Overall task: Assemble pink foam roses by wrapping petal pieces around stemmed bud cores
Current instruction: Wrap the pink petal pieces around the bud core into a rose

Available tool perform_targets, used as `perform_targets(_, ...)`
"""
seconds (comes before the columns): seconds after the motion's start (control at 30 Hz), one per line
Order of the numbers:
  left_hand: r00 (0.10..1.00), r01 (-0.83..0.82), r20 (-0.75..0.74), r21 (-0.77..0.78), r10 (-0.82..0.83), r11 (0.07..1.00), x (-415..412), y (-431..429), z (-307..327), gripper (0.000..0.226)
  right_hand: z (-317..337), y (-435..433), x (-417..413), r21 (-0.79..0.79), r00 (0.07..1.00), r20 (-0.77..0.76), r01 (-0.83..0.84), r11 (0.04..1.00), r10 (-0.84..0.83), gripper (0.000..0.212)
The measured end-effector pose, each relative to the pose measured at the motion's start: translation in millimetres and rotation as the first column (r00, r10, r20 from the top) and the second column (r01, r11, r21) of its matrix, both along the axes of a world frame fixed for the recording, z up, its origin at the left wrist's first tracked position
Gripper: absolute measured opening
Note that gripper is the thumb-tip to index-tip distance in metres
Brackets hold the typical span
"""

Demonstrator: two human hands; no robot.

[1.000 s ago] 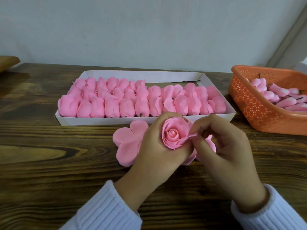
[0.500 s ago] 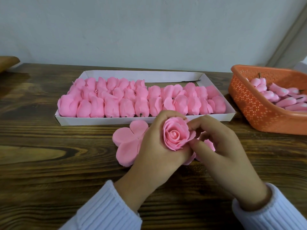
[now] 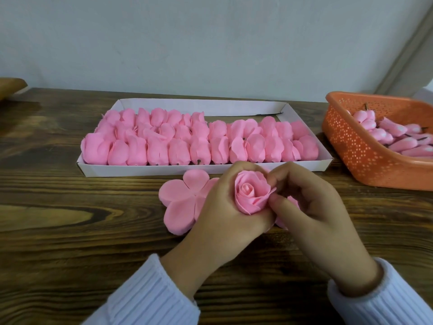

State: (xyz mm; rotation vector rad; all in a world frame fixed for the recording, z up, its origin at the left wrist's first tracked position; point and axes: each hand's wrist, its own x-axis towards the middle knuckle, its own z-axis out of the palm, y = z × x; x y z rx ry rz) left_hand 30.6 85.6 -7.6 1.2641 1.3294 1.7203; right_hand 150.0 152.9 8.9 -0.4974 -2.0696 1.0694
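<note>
At the far left edge a brown object (image 3: 10, 86) juts in, too cut off to identify, and beside it the dark wooden table (image 3: 70, 231) runs across the whole view. Toward the back of the table lies a shallow white cardboard tray (image 3: 164, 170), packed in rows with finished pink roses (image 3: 178, 146) lying on their sides. Just in front of the tray's near wall, a flat pink petal piece (image 3: 180, 202) with rounded lobes lies spread on the wood, its right side hidden behind the left hand (image 3: 225, 219). That hand, coming out of a ribbed white sleeve (image 3: 145, 296), has its fingers curled round the rose being assembled (image 3: 251, 193), cupping it from the left and from behind so that the spiral centre faces up toward the camera; the stem cannot be seen. The rose is held above the table, just in front of the tray. The right hand (image 3: 311, 212) meets it from the right, with the thumb and forefinger pinching the outer petal at the rose's right edge and the other fingers curled in. More pink foam (image 3: 294, 200) peeks out under this hand. At the far right stands an orange perforated basket (image 3: 365, 156) holding stemmed bud cores (image 3: 398, 137).
</note>
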Motion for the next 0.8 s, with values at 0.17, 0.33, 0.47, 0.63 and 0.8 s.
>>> perform_targets(0.17, 0.998, -0.059, 0.02, 0.065, 0.057, 0.996, -1, -2, 4, 0.027, -2, 1, 0, -0.243, 0.985, -0.173, -0.025, 0.97, -0.018, 0.02)
perform_targets(0.33, 0.993, -0.039, 0.12, 0.157, 0.02, 0.987, 2, -7, 10, 0.026, -2, -1, -2, -0.601, 0.992, -0.032, -0.115, 0.791, 0.12, 0.032)
perform_targets(0.47, 0.99, -0.053, 0.134, 0.116, 0.037, 0.992, 3, -10, 13, 0.029, 0, -9, -5, -0.781, 0.959, -0.036, -0.202, 0.591, 0.28, 0.022)
perform_targets(0.63, 0.992, -0.057, 0.122, 0.104, 0.044, 0.993, 3, -11, 14, 0.026, 0, -11, -6, -0.829, 0.93, -0.058, -0.248, 0.501, 0.363, 0.026)
perform_targets(0.8, 0.988, -0.021, 0.158, 0.166, -0.006, 0.986, 1, -11, 12, 0.019, -2, -14, -9, -0.886, 0.935, -0.138, -0.264, 0.381, 0.328, 0.025)
